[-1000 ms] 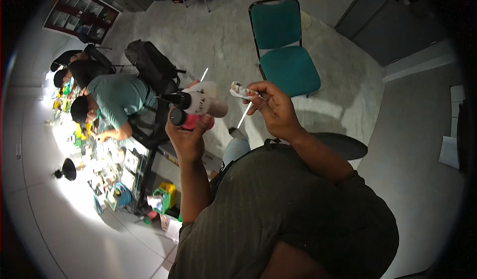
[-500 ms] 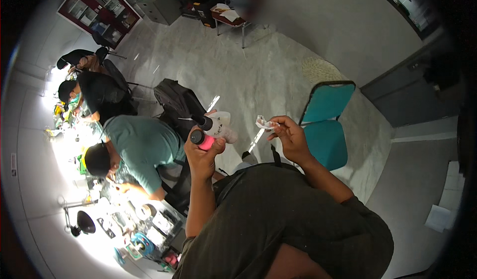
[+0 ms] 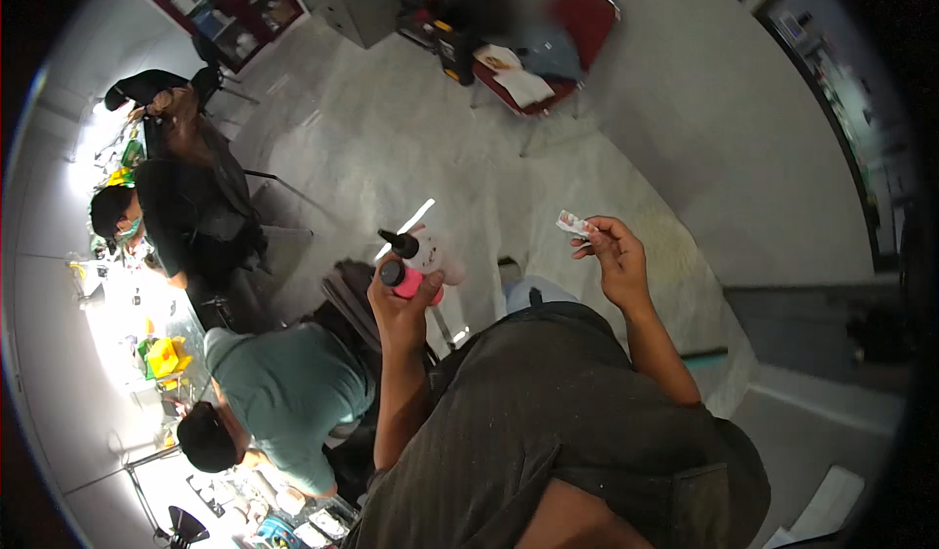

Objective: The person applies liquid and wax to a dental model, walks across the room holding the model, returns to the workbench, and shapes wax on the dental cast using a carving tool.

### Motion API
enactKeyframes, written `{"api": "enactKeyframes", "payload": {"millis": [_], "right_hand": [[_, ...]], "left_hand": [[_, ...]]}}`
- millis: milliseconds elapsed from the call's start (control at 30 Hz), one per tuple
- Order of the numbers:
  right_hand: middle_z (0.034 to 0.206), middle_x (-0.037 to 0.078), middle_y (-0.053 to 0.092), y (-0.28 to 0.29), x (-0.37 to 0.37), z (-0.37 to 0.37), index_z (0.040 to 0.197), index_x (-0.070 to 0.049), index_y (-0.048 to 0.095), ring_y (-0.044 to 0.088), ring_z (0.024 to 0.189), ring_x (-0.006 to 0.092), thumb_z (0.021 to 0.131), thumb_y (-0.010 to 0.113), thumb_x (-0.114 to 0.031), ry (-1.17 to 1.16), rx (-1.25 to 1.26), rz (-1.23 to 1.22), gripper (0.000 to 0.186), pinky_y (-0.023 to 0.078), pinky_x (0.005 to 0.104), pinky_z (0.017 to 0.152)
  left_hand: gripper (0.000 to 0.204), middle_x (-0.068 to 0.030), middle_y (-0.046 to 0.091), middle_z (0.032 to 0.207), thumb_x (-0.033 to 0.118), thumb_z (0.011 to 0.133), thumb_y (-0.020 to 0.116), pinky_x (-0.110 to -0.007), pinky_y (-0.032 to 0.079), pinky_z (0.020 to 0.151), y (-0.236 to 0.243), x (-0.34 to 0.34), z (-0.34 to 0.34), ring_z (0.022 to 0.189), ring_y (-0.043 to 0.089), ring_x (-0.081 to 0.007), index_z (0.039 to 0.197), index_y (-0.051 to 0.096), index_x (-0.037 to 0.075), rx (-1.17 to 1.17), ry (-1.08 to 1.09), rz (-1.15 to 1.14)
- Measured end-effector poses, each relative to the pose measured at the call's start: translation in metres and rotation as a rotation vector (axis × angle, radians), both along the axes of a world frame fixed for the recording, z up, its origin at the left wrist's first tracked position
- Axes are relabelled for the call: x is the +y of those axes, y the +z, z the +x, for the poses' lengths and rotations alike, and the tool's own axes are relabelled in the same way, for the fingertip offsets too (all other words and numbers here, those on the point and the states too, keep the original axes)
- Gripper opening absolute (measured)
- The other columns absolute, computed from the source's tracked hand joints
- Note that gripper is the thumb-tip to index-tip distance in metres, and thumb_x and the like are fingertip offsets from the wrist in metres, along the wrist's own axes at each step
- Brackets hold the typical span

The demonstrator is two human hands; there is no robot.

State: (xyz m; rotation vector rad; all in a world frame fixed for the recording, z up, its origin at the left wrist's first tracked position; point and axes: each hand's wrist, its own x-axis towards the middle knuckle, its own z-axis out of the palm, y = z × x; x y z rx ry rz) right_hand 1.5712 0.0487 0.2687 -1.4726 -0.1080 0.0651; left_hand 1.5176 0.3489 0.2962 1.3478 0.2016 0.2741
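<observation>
My left hand (image 3: 399, 316) is wrapped round two small bottles, held side by side and tilted. One is a bright pink bottle (image 3: 411, 283) with a round black cap. The other, a translucent pale bottle (image 3: 428, 255), has a pointed black nozzle. Farther right, my right hand (image 3: 622, 260) pinches a small white piece (image 3: 572, 223) with reddish spots between thumb and fingers. It is uneven in outline, and its exact kind is too small to tell. Both hands are raised above the floor in front of my body, well apart from each other.
Co-workers sit along a brightly lit bench on the left, the nearest a person in a green shirt (image 3: 293, 388). A dark backpack (image 3: 352, 295) is behind that person. A red chair (image 3: 587, 25) with papers stands ahead, near a grey cabinet (image 3: 352, 6).
My view has turned and moved forward; the red chair shows more fully and the teal chair has mostly left the picture. My right hand has shifted right, still pinching the white piece.
</observation>
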Motion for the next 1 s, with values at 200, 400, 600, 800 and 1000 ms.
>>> {"api": "enactKeyframes", "payload": {"millis": [200, 400, 600, 800, 1000], "right_hand": [[0.106, 0.012, 0.068, 0.025, 0.09, 0.183, 0.119, 0.006, 0.057, 0.066, 0.095, 0.0166, 0.104, 0.055, -0.014, 0.362, -0.038, -0.016, 0.025, 0.056, 0.031, 0.08], [0.108, 0.011, 0.065, 0.04, 0.24, 0.312, 0.12, 0.003, 0.058, 0.065, 0.094, 0.0153, 0.102, 0.057, -0.012, 0.753, -0.014, -0.01, 0.023, 0.056, 0.031, 0.081], [0.102, 0.008, 0.067, 0.064, 0.378, 0.423, 0.112, 0.003, 0.063, 0.063, 0.088, 0.0115, 0.099, 0.063, -0.013, 0.828, -0.262, -0.09, 0.021, 0.051, 0.0277, 0.079], [0.101, 0.005, 0.066, 0.054, 0.463, 0.552, 0.115, 0.0, 0.063, 0.06, 0.087, 0.0104, 0.1, 0.061, -0.012, 0.825, -0.102, -0.078, 0.02, 0.049, 0.0262, 0.08], [0.107, 0.007, 0.066, 0.032, 0.575, 0.676, 0.117, 0.004, 0.061, 0.06, 0.092, 0.0107, 0.102, 0.058, -0.011, 0.721, -0.064, 0.009, 0.021, 0.048, 0.0263, 0.085]], "left_hand": [[0.051, -0.0051, 0.068, 0.104, 0.01, 0.08, 0.08, -0.029, 0.049, 0.086, 0.014, 0.055, 0.095, 0.094, 0.062, -0.0128, 0.127, 0.061, -0.001, 0.064, 0.251, 0.067], [0.045, -0.0054, 0.069, 0.102, 0.008, 0.08, 0.079, -0.029, 0.049, 0.087, 0.018, 0.121, 0.191, 0.093, 0.062, -0.013, 0.122, 0.064, -0.001, 0.09, 0.523, -0.051], [0.04, -0.0065, 0.069, 0.102, 0.009, 0.083, 0.078, -0.031, 0.05, 0.087, 0.013, 0.234, 0.308, 0.094, 0.063, -0.0139, 0.118, 0.064, -0.003, 0.102, 0.525, 0.012], [0.038, -0.0069, 0.069, 0.1, 0.009, 0.083, 0.079, -0.03, 0.05, 0.087, 0.026, 0.352, 0.428, 0.092, 0.063, -0.0139, 0.115, 0.063, -0.002, 0.111, 0.563, 0.138], [0.04, -0.0061, 0.068, 0.1, 0.009, 0.081, 0.082, -0.03, 0.05, 0.084, 0.014, 0.468, 0.532, 0.091, 0.063, -0.013, 0.115, 0.063, -0.002, 0.06, 0.69, 0.385]]}}
